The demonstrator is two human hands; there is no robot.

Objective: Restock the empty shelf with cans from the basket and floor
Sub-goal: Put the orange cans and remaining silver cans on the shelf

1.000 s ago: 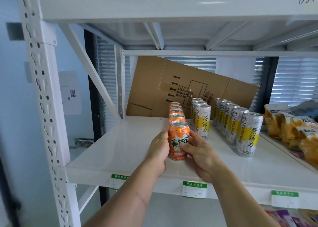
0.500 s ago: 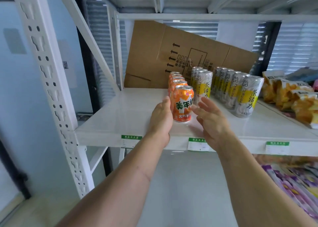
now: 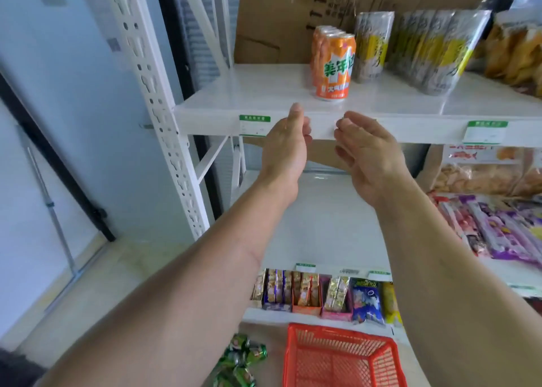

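A row of orange cans (image 3: 334,66) stands on the white shelf (image 3: 258,93), its front can near the shelf's front edge. To their right stand silver-and-yellow cans (image 3: 374,46) in rows. My left hand (image 3: 289,143) and my right hand (image 3: 368,149) hover side by side in front of the shelf's edge, below the orange cans, fingers loosely bent and holding nothing. On the floor below lie several green cans (image 3: 240,360) beside a red basket (image 3: 340,357); the part of the basket in view holds nothing.
A cardboard sheet (image 3: 278,19) leans at the back of the shelf. Snack bags (image 3: 516,55) fill the shelf's right end. Lower shelves carry packets (image 3: 319,295) and purple wrappers (image 3: 498,234). A white perforated upright (image 3: 152,99) stands at the left.
Both hands have let go of the front orange can and drawn back off the shelf to its front edge. The view has tilted down, so the basket and floor cans show.
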